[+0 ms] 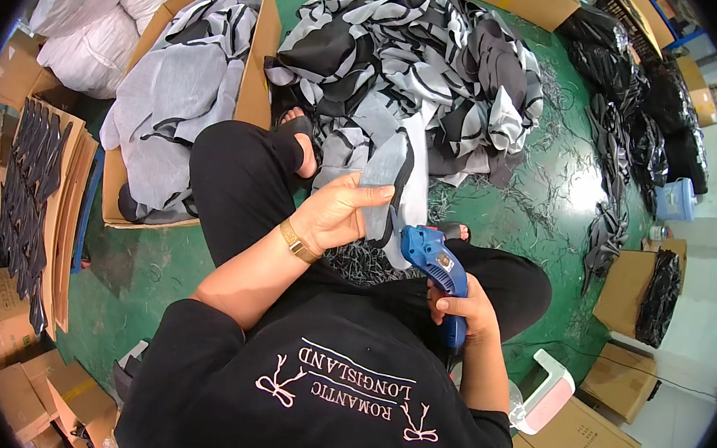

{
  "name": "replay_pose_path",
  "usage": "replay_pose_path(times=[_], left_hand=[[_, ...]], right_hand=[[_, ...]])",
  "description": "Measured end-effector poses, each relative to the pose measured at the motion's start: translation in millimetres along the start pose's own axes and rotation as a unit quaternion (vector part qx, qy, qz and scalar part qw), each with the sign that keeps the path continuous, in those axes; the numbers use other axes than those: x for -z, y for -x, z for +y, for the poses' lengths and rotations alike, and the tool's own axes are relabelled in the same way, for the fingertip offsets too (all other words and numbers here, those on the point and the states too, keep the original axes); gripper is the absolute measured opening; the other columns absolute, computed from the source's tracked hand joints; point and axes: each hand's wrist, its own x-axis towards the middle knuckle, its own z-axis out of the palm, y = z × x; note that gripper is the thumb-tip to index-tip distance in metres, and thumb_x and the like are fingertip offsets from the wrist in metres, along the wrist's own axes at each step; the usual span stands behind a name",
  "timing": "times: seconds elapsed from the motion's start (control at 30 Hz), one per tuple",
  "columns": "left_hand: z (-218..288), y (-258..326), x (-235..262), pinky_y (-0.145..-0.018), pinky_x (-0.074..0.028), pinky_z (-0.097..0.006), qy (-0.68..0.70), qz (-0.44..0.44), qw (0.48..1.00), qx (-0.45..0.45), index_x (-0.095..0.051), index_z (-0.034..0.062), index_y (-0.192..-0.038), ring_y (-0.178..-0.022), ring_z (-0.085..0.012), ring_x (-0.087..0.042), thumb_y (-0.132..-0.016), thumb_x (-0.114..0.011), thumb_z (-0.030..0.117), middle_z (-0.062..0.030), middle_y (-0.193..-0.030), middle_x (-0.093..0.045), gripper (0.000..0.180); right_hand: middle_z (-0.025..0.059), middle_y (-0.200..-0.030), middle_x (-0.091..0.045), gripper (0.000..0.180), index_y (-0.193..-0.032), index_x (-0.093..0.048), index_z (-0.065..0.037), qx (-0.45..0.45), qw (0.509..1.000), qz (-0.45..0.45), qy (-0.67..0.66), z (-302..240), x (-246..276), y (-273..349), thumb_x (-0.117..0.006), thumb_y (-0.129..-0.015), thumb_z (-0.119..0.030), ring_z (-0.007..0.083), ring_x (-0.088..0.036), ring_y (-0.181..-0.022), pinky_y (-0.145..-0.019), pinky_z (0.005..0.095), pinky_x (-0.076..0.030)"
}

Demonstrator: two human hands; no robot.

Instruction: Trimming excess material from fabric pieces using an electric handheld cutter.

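Left hand (338, 214): clamped on grey, black-edged fabric piece (387, 162), long axis fore-and-aft.
Right hand (471, 306): clamped round blue plastic handheld power tool (440, 261).
Tool axis: slanting forward-left from right hand, head beside fabric.

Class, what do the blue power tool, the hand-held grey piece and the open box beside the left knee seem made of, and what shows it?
Blue power tool: probably moulded plastic, semi-gloss, with soft highlights and ribbed vents.
Grey piece: likely fabric, matt, thin and curving; its fibre is unclear.
Open box: apparently cardboard, dull brown, with thin flat walls.
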Motion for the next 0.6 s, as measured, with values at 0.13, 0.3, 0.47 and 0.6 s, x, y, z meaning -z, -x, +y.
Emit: replay_pose_path(times=[0.13, 0.3, 0.47, 0.6], left_hand=[[-5.4, -0.2, -3.4, -0.088, -0.051, -0.034, -0.003, -0.002, 1.0, -0.02, -0.056, 0.0027, -0.117, -0.1, -0.0187, -0.063, -0.09, -0.059, 0.005, -0.0072, -0.11, -0.064, 0.028], [-6.5, 2.2, -10.1, -0.087, -0.051, -0.034, -0.011, 0.0, 1.0, -0.028, -0.056, 0.0032, -0.117, -0.099, -0.0178, -0.063, -0.089, -0.059, 0.005, -0.0068, -0.109, -0.064, 0.028], [-10.8, 2.4, -3.3, -0.09, -0.05, -0.039, -0.012, -0.021, 0.999, -0.032, -0.049, 0.0015, -0.125, -0.104, -0.0218, -0.062, -0.09, -0.057, 0.004, -0.0106, -0.114, -0.062, 0.036], [-13.4, 4.0, -5.5, -0.089, -0.051, -0.038, -0.033, -0.021, 0.998, -0.045, -0.05, 0.0022, -0.124, -0.103, -0.0212, -0.062, -0.09, -0.058, 0.005, -0.0099, -0.114, -0.062, 0.035]], right_hand=[[0.0077, -0.062, -0.054, 0.042, -0.096, -0.056, 0.004, 0.005, 1.0, -0.021, -0.018, 2.5, 1.6, -3.4, -0.074, -0.062, -0.013, 0.0176, -0.052, -0.049, -0.047, 0.0285, -0.044], [0.0065, -0.058, -0.049, 0.042, -0.096, -0.054, 0.003, 0.011, 0.999, -0.02, -0.04, 3.4, -4.4, -5.4, -0.073, -0.063, -0.012, 0.0186, -0.049, -0.047, -0.045, 0.0298, -0.041], [0.0081, -0.067, -0.055, 0.042, -0.098, -0.056, 0.004, 0.005, 0.996, -0.022, -0.09, 5.2, -7.4, -6.4, -0.075, -0.065, -0.015, 0.0173, -0.053, -0.052, -0.048, 0.0279, -0.045], [0.0077, -0.067, -0.054, 0.044, -0.099, -0.055, 0.004, 0.007, 0.993, -0.022, -0.118, 4.6, -13.0, -8.5, -0.074, -0.064, -0.014, 0.0166, -0.053, -0.054, -0.048, 0.0279, -0.044]])
